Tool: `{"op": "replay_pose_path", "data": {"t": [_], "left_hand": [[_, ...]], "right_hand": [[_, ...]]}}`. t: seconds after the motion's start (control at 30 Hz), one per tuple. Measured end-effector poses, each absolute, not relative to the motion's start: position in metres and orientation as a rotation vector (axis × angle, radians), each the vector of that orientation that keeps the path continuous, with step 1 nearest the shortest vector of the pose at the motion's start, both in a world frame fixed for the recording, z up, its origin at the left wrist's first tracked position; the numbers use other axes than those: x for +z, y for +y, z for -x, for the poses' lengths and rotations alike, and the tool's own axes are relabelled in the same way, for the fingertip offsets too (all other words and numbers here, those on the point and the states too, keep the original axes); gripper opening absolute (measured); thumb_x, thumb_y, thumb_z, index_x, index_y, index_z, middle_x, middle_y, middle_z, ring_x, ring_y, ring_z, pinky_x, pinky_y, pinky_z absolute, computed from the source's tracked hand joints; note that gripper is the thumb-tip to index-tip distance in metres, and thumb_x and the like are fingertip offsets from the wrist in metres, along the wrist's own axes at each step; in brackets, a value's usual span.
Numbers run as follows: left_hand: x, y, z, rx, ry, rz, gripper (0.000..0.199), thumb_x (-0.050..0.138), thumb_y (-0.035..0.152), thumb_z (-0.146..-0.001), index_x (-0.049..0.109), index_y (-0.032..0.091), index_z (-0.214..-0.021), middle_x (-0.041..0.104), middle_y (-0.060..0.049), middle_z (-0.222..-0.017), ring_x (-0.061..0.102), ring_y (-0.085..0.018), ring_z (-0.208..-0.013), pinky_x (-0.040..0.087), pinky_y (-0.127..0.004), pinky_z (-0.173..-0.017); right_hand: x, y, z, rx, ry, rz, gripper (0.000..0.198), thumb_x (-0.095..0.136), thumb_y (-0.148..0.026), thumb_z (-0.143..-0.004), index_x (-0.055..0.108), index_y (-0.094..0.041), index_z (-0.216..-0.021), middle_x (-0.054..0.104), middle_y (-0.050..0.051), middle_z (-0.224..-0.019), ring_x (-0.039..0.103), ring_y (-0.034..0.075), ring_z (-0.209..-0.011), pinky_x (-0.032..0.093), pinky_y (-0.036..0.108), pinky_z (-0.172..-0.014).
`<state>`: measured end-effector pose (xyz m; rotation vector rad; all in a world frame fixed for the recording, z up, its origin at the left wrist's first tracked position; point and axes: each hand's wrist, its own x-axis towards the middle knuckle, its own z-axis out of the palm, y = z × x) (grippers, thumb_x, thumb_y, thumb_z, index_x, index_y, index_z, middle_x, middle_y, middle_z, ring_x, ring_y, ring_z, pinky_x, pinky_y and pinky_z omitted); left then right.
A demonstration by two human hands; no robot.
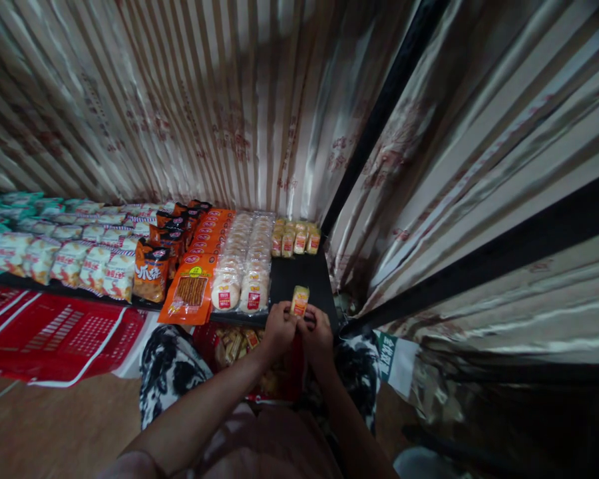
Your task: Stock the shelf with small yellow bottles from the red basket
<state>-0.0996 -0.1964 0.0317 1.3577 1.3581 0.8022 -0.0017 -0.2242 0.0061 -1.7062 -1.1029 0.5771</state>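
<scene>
My left hand point(278, 328) and my right hand point(317, 334) meet at the front edge of a black shelf point(307, 274). Together they hold a small yellow snack packet point(299, 301) upright on the shelf, fingers pinching its lower end. Behind it, at the back of the shelf, stands a short row of the same yellow packets point(295, 238). Below my hands, a red basket point(249, 346) with several more small packets rests on my lap.
Left of the bare patch lie rows of round white cakes point(242, 266), orange packs point(199, 279), dark orange bags point(152, 269) and white snack bags point(54, 256). A red crate point(54, 336) sits below the shelf at left. Striped curtains hang behind and to the right.
</scene>
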Motion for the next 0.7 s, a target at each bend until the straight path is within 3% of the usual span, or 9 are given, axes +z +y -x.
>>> {"op": "replay_pose_path", "data": {"t": [0.17, 0.37, 0.7], "left_hand": [[0.033, -0.186, 0.090, 0.699, 1.505, -1.490, 0.034, 0.047, 0.012, -0.075, 0.061, 0.012, -0.106, 0.058, -0.011, -0.104, 0.054, -0.020, -0.099, 0.041, -0.029, -0.092], [0.042, -0.171, 0.084, 0.592, 1.581, -1.569, 0.034, 0.047, 0.017, -0.077, 0.063, 0.013, -0.106, 0.056, -0.013, -0.106, 0.053, -0.022, -0.102, 0.039, -0.029, -0.094], [0.041, -0.138, 0.059, 0.645, 1.534, -1.529, 0.028, 0.047, 0.020, -0.080, 0.062, 0.014, -0.103, 0.056, -0.013, -0.106, 0.056, -0.021, -0.093, 0.045, -0.028, -0.082]], "right_hand": [[0.006, -0.213, -0.002, 0.485, -1.196, 1.828, 0.035, 0.049, -0.034, -0.071, 0.059, -0.016, -0.099, 0.058, 0.008, -0.090, 0.056, 0.019, -0.072, 0.048, 0.036, -0.074], [0.008, -0.202, -0.006, 0.507, -1.172, 1.917, 0.039, 0.046, -0.035, -0.073, 0.058, -0.016, -0.104, 0.059, 0.009, -0.097, 0.053, 0.014, -0.056, 0.048, 0.032, -0.065], [-0.006, -0.166, -0.011, 0.626, -0.996, 1.723, 0.049, 0.050, -0.032, -0.070, 0.052, -0.017, -0.117, 0.056, 0.012, -0.108, 0.061, 0.016, -0.070, 0.052, 0.030, -0.067]]}}
